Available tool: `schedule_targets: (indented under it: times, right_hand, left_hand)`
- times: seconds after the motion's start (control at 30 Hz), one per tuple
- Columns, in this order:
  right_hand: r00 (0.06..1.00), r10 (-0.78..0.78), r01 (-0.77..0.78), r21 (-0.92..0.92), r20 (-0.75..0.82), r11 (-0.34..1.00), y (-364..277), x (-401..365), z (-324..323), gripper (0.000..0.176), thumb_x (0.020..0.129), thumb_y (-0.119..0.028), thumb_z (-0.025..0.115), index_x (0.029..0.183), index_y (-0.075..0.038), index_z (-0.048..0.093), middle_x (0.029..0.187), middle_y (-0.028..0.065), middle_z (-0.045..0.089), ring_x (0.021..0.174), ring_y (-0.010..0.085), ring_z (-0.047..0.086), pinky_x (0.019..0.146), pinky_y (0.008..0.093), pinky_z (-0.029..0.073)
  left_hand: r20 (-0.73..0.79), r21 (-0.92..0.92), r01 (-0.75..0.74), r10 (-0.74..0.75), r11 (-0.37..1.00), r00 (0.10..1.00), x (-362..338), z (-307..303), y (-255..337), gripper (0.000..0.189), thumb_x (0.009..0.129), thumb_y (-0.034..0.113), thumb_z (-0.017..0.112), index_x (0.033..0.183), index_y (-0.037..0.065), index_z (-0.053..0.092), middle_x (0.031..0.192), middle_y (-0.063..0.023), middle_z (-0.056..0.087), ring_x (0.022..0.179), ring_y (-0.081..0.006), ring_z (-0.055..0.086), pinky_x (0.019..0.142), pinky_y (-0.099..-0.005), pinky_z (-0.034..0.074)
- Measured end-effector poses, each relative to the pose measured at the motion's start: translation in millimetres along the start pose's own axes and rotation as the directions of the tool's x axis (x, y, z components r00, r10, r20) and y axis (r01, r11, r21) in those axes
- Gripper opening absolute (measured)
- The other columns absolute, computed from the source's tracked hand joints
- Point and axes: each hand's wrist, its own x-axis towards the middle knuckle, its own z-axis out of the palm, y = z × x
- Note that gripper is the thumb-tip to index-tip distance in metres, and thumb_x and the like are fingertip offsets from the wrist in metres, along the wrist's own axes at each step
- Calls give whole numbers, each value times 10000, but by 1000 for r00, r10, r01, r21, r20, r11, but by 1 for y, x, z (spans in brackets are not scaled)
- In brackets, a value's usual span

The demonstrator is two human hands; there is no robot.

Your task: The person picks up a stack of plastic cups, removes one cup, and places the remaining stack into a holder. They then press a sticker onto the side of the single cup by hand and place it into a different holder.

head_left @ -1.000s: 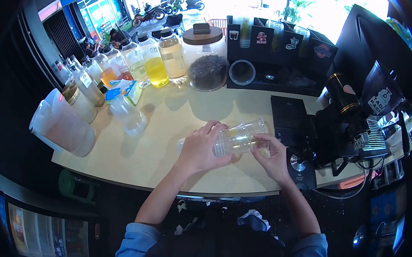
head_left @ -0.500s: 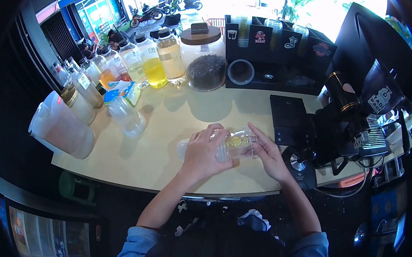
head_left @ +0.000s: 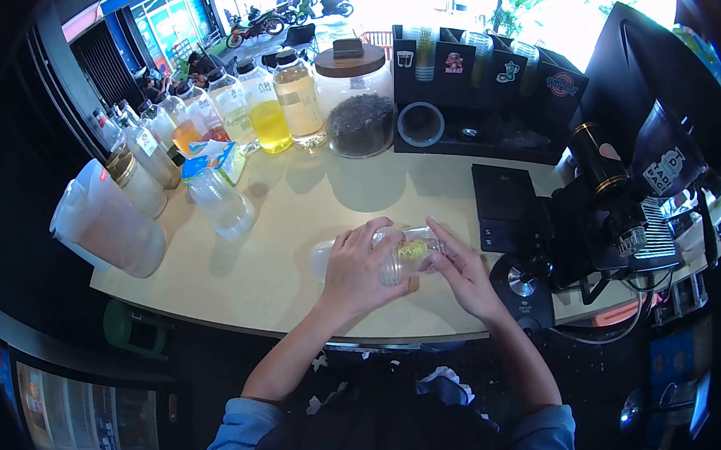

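Note:
A stack of clear plastic cups (head_left: 388, 269) lies on its side just above the counter. My left hand (head_left: 356, 262) wraps over it from above, and a rounded end shows left of my fingers. At the right end sits a clear plastic cup with yellow print (head_left: 413, 250), its left part meeting the stacked rims. My right hand (head_left: 465, 278) grips the right end of this printed cup, with fingers along its far side and thumb near me. How deep it sits in the stack is hard to tell.
More clear plastic cups (head_left: 221, 204) lie by a blue and white packet (head_left: 227, 163). Left are a pitcher (head_left: 114, 224) and several bottles (head_left: 269, 122); a wooden-lidded jar (head_left: 356, 108) and black cup holder (head_left: 486, 96) stand behind. A flat black scale (head_left: 504, 206) and coffee grinder (head_left: 612, 209) are right.
The printed cup and my right hand have shifted slightly left, toward the stack. The cup appears turned a little, its yellow print looking more bunched. My left hand has hardly moved.

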Motion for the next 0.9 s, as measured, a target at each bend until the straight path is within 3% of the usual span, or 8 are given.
schedule_targets:
  times: [0.2,0.27,0.37,0.47,0.57,0.67,0.8,0.9]
  right_hand:
    - [997,-61,61,21,-38,998,10,5,3,375,930,-10,510,1303,-25,479,1083,90,616,935,114,594,845,282,491]
    - [997,-60,61,21,-38,998,10,7,3,315,923,-15,527,1238,-18,532,1052,83,631,923,115,605,842,281,493]
    - [989,-111,101,-106,-93,989,1,6,10,269,882,-26,602,1150,-13,586,993,67,647,861,109,612,824,275,500]
    - [990,-109,92,-171,-90,981,-7,8,22,288,830,0,669,1111,6,601,993,43,629,828,85,594,767,245,506]
    - [986,-74,61,-90,-149,994,-2,10,26,299,801,-9,696,1091,-6,621,954,57,651,812,82,611,712,247,528]
    - [985,-20,16,-28,-169,999,2,9,24,296,800,13,682,1090,-7,625,898,48,647,778,59,600,686,230,527]
    - [973,-69,55,-67,-219,996,11,6,13,313,805,42,652,1112,-11,627,866,36,637,760,46,587,701,214,508]
    - [962,-127,107,-93,-243,990,10,4,-3,340,805,49,646,1137,-22,625,888,33,635,799,53,579,745,218,493]
  left_hand:
    - [30,-11,-30,30,999,999,3,-11,5,773,532,387,828,1194,113,537,1211,-84,525,1023,-302,578,915,-450,431]
    - [102,-166,26,-9,986,995,3,-20,1,843,589,430,815,1274,62,488,1289,-119,505,1140,-287,533,984,-444,391]
    - [201,-158,37,-5,987,980,2,-18,-10,863,607,393,819,1302,25,463,1315,-130,504,1167,-295,523,1012,-427,387]
    - [109,-151,-55,72,987,991,0,-8,-8,823,621,374,816,1289,32,479,1282,-122,531,1148,-279,538,987,-408,409]
    - [13,-134,-121,124,984,992,-1,1,-11,808,615,376,815,1277,38,497,1264,-110,547,1137,-267,546,979,-405,416]
    - [-8,-117,-139,139,983,990,0,2,-15,766,619,371,812,1243,38,518,1245,-97,563,1131,-253,550,963,-391,425]
    - [-10,-113,-117,117,987,993,4,-1,-17,716,618,380,803,1201,58,540,1231,-88,566,1111,-254,560,936,-391,435]
    - [-13,-38,-61,61,997,998,6,-6,-24,681,543,288,804,1157,117,563,1187,-72,566,1045,-275,579,902,-401,448]
